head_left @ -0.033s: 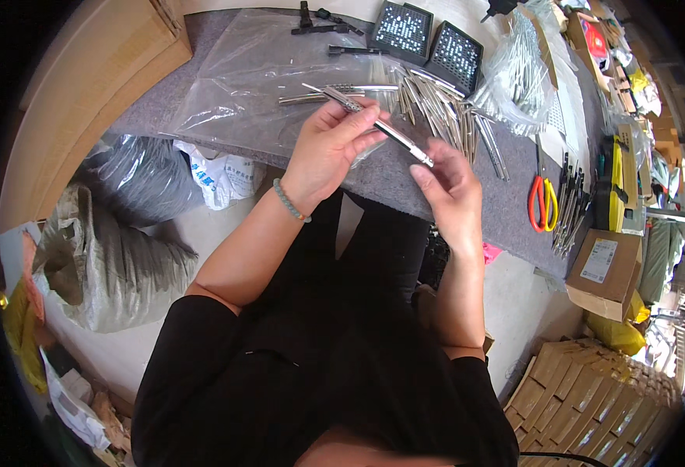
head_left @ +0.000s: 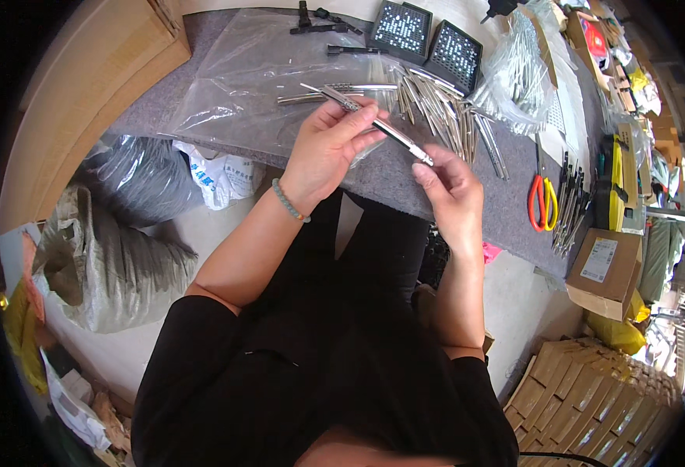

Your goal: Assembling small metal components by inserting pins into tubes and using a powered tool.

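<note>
The left hand [head_left: 331,144], closed in a pinch, holds and partly hides a slim silver-and-black metal rod [head_left: 401,138] above a grey cloth-covered table [head_left: 506,206], the right hand [head_left: 455,191] half-curled at its end, grip unclear, near loose thin silver rods [head_left: 447,117].

Slim metal rod [head_left: 401,138]: part of its length covered by the left hand's [head_left: 328,144] thumb and fingers. Right hand [head_left: 454,191] at its right end; fingertip contact too small to tell. Pieces in black trays [head_left: 396,54], far side, too tiny to identify. Large cardboard box [head_left: 97,101], left, cut off by far edge. Clutter, far right, blurred.
</note>
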A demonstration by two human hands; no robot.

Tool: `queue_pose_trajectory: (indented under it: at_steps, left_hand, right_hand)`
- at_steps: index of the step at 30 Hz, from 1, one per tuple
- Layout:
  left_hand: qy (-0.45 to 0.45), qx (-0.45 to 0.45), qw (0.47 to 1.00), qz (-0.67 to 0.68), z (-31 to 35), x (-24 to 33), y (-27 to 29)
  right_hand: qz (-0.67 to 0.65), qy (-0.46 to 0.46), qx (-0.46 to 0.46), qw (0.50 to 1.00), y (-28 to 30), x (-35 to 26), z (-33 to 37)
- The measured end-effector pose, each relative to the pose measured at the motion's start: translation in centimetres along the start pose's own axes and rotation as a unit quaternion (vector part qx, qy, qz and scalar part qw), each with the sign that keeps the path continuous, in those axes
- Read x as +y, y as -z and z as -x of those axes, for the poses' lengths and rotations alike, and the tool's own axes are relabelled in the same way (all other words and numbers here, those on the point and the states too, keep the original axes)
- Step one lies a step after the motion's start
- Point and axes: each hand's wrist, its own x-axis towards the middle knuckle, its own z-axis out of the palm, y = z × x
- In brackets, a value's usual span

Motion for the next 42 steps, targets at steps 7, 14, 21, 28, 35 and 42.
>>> queue_pose_trajectory:
  at_steps: [7,14,21,28,35,42]
  left_hand:
    - [0.007,-0.034,0.999,0.020,0.6,-0.8,-0.6]
    - [0.004,-0.047,0.999,0.026,0.9,-0.6,-0.8]
    - [-0.004,-0.054,0.998,0.011,1.3,-0.3,-0.9]
    - [-0.017,-0.056,0.998,0.009,1.4,-0.4,-0.8]
    - [-0.020,-0.078,0.997,0.007,1.4,-0.3,-0.9]
    - [-0.029,-0.087,0.996,-0.006,1.6,-0.3,-0.7]
  right_hand:
    - [0.037,0.085,0.098,0.991,-1.5,-0.7,0.1]
    - [0.123,0.145,0.095,0.977,-0.7,0.3,0.2]
    - [0.053,0.121,0.064,0.989,-0.8,-0.2,0.1]
    - [0.058,0.122,0.043,0.990,-0.8,-0.5,0.0]
    - [0.012,0.101,0.041,0.994,-0.9,-0.7,0.2]
    - [0.067,0.129,0.035,0.989,-0.8,-0.5,0.3]
